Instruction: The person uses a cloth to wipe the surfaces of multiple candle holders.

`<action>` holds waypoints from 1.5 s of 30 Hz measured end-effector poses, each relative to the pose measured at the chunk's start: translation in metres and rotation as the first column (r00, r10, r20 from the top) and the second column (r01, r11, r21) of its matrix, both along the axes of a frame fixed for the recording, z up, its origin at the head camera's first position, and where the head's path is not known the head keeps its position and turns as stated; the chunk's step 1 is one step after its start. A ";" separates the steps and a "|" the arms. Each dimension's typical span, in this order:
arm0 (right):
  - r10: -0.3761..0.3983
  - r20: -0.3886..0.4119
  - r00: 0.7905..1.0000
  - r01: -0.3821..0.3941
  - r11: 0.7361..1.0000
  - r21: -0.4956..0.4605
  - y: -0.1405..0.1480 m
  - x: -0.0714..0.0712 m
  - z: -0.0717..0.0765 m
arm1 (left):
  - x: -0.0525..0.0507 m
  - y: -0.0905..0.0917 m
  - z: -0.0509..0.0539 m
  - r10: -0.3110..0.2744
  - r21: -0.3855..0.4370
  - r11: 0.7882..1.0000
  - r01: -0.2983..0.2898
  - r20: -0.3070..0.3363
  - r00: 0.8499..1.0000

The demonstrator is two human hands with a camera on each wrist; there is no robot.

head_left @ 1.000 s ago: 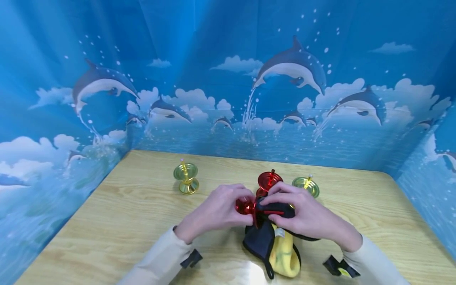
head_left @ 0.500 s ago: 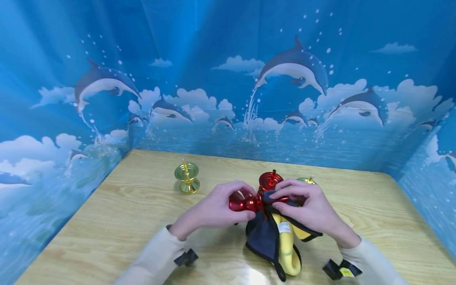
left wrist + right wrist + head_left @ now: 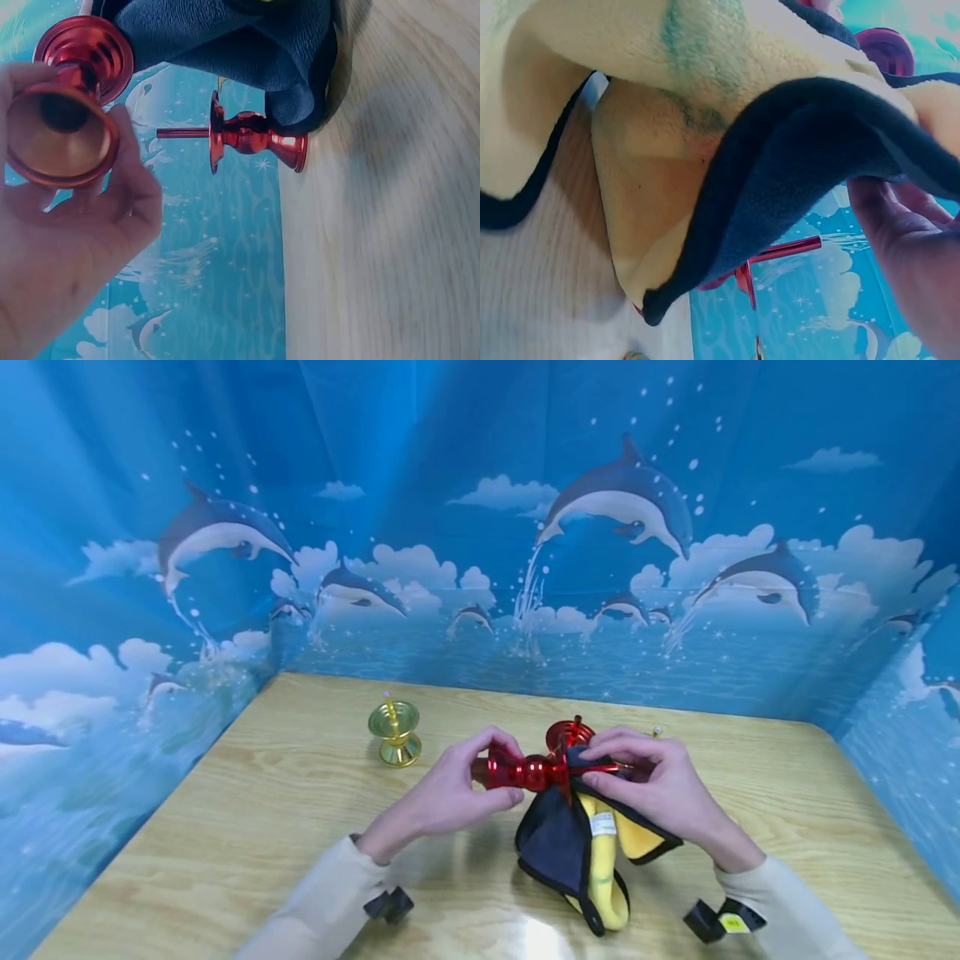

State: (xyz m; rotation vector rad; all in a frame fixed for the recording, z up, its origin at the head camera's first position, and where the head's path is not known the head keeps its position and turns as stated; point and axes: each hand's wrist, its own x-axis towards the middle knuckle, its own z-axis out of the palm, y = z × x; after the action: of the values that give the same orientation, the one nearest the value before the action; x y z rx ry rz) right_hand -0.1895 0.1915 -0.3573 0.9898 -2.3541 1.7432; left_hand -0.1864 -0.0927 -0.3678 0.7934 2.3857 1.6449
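Note:
My left hand (image 3: 468, 785) grips a shiny red candle holder (image 3: 534, 772) by its base and holds it on its side, the spike pointing right. In the left wrist view the hollow underside of that base faces the camera. My right hand (image 3: 656, 781) pinches a two-sided cloth (image 3: 553, 843), dark grey on one face and yellow on the other with black edging, against the dish and spike end. The cloth hangs down to the table below. Behind the hands a second red candle holder (image 3: 251, 135) stands upright, partly hidden by the cloth in the left wrist view.
A gold candle holder (image 3: 397, 735) stands upright at the back left of the wooden table (image 3: 247, 827). Another gold one is mostly hidden behind my right hand, only its spike tip (image 3: 657, 732) showing. A blue dolphin-print backdrop (image 3: 480, 527) rises behind the table.
The held candle holder has turned so more of its stem and base shows, and my left fingers have shifted toward its base. The cloth has moved slightly right along the spike with my right hand.

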 end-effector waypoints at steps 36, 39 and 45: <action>-0.265 -0.342 0.902 0.317 0.942 0.106 0.020 0.009 0.015 | 0.000 -0.001 0.006 0.159 -0.037 0.984 -0.176 -0.283 0.946; -0.195 -0.409 0.892 0.266 0.956 0.126 0.018 0.009 0.018 | 0.002 0.002 0.005 0.129 -0.094 0.980 -0.177 -0.381 0.916; -0.072 -0.463 0.883 0.175 0.967 0.184 0.007 0.012 0.020 | 0.007 0.011 0.005 0.063 -0.191 0.968 -0.162 -0.440 0.896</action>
State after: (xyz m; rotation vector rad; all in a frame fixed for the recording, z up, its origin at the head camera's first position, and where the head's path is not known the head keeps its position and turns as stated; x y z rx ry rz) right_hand -0.1777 0.1981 -0.3371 1.0998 -2.2649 1.0694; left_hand -0.1791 -0.0820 -0.3626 1.0887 2.9032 1.3043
